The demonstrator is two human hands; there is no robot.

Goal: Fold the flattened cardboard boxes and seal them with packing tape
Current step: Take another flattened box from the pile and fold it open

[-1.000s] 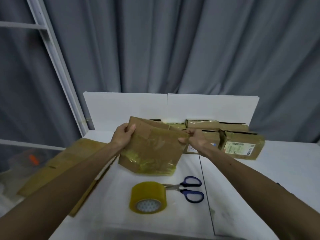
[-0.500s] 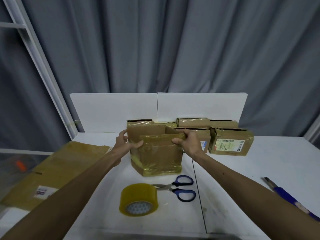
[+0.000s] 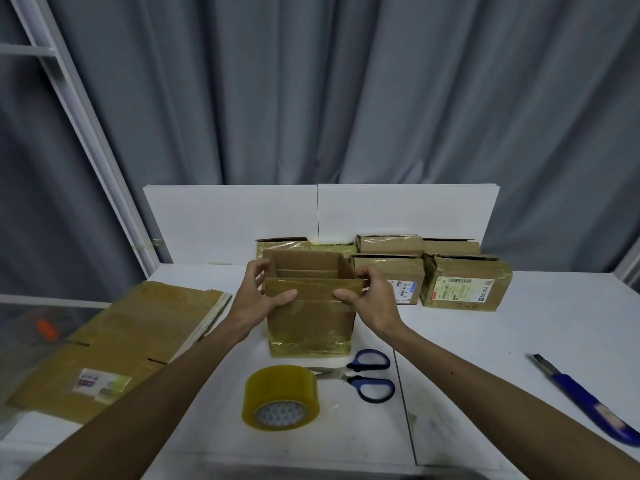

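An open cardboard box [image 3: 311,320] stands upright near the middle of the white bench [image 3: 502,348], its mouth facing up and its lower edge bound in yellowish tape; the left hand [image 3: 254,296] grips the box's left top corner, thumb laid flat across the near wall and fingers curled round the left side; the right hand [image 3: 372,299] grips the right top corner the same way, thumb on the near wall, fingers wrapped over the right side; the two thumbs point at each other along the taped strip at the top of the near wall, apart; a brown flap shows inside the mouth.

Toward the front edge, just before the box, a roll of tape [image 3: 280,396] lies tilted with its core facing the front; blue-handled scissors [image 3: 367,375] lie just beside it on the right, blades pointing at the roll; a blue knife [image 3: 585,400] lies near the right edge, well apart from the rest.

A stack of flattened cardboard [image 3: 114,341] overhangs the left edge; several taped boxes [image 3: 464,289] sit along the back edge behind the held box, against two white boards [image 3: 398,213]; grey curtains [image 3: 346,98] hang behind.
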